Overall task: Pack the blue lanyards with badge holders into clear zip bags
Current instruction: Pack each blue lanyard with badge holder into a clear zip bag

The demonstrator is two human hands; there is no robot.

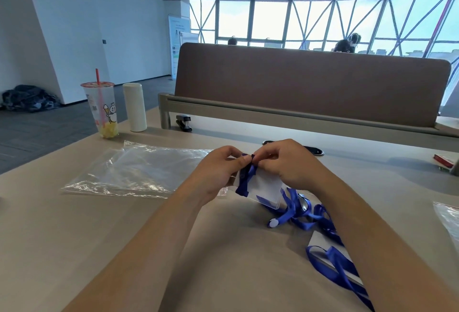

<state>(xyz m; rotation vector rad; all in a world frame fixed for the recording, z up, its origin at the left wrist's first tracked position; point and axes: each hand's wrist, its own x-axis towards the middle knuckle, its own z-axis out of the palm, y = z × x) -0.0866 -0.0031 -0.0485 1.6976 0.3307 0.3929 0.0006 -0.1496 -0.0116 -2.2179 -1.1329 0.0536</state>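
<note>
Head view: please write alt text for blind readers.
Left hand and right hand pinch a blue lanyard at the top of a clear badge holder over the desk. A zip bag lies on the left, more lanyards on the right.

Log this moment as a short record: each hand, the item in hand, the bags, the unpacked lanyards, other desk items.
left hand: pinches the held lanyard's top end
right hand: pinches the same spot from the other side
held lanyard: blue strap lying over its badge holder
zip bag: flat on the table, left of the hands, no lanyard inside
second bag: partly in view, right edge
loose lanyards: tangled by the right forearm, unbagged
other items: drink cup, white bottle, stapler
</note>
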